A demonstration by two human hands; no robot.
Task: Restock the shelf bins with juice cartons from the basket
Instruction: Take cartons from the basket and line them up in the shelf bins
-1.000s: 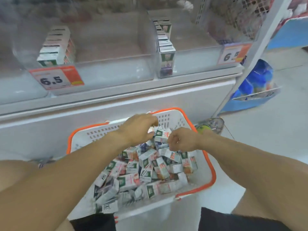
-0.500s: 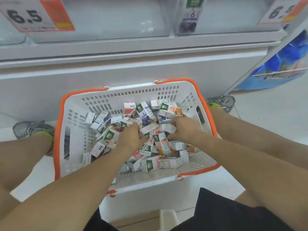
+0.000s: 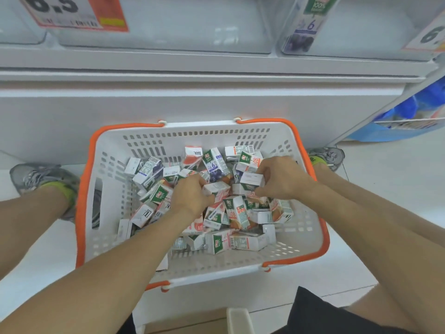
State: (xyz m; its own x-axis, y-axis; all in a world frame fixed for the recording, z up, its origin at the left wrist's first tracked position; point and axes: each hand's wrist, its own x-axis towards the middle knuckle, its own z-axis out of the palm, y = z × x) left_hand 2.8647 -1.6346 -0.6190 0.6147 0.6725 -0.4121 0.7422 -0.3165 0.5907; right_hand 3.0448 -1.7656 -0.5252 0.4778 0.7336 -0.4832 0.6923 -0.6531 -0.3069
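Observation:
A white basket (image 3: 284,257) with orange handles sits on the floor below the shelf, holding a loose heap of several small juice cartons (image 3: 237,213). My left hand (image 3: 190,198) is down in the heap, fingers curled round a white and red carton (image 3: 216,189). My right hand (image 3: 281,178) reaches in from the right and pinches a small white carton (image 3: 251,178) by its end. At the top edge is a clear shelf bin (image 3: 168,27), with a purple carton (image 3: 305,25) standing behind the front of the bin to its right.
The white shelf base (image 3: 168,97) rises right behind the basket. My feet in grey shoes (image 3: 36,177) (image 3: 327,156) flank the basket. An orange price tag (image 3: 79,13) hangs on the left bin. A blue bag (image 3: 414,116) lies at the right.
The view has tilted down and closer to the basket. Both hands dropped into the heap, and each has closed on a carton.

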